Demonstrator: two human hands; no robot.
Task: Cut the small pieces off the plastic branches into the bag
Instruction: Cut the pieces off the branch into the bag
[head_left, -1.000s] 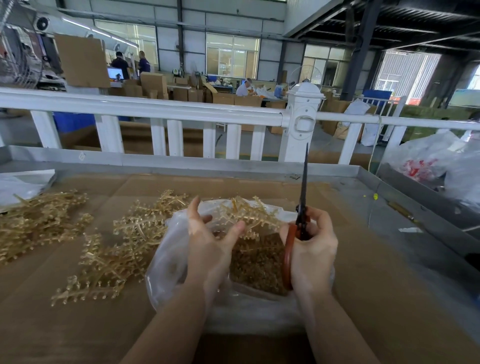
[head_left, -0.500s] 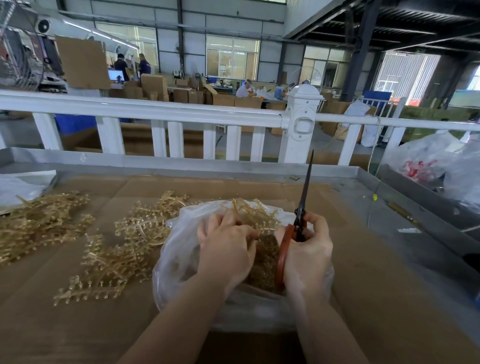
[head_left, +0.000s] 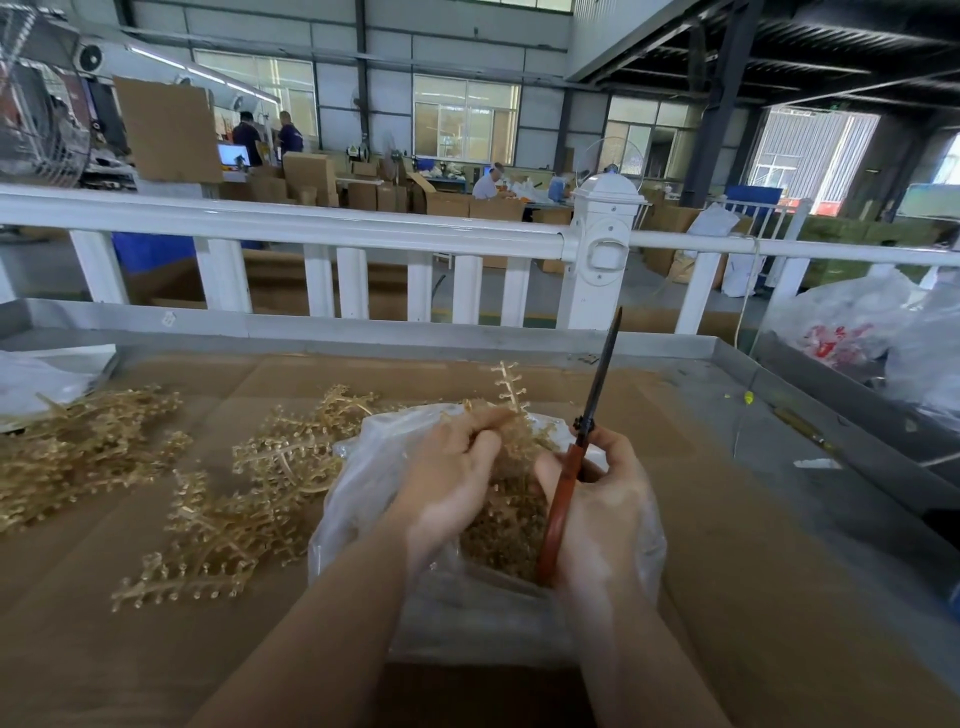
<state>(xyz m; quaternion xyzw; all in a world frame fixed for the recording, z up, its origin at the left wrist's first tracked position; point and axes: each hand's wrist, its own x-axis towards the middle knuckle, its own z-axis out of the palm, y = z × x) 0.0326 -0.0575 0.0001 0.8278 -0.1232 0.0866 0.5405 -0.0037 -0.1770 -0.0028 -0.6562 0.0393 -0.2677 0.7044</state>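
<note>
A clear plastic bag (head_left: 467, 608) lies open on the cardboard-covered table, holding a heap of small golden cut pieces (head_left: 501, 540). My left hand (head_left: 452, 483) grips a golden plastic branch (head_left: 511, 387) over the bag's mouth, its tip sticking up beyond my fingers. My right hand (head_left: 597, 514) holds scissors (head_left: 582, 457) with red-brown handles, the closed blades pointing up and away. Both hands are close together above the bag.
Loose golden branches (head_left: 244, 493) lie left of the bag, and a second pile (head_left: 78, 452) sits at the far left. A metal rim (head_left: 363, 327) and white railing (head_left: 311, 228) bound the table's far side. Plastic bags (head_left: 857, 332) are piled at the right.
My left hand has closed on a branch and lifted it out of the bag, so its tip now stands up above my fingers. The scissors have tilted slightly to the right.
</note>
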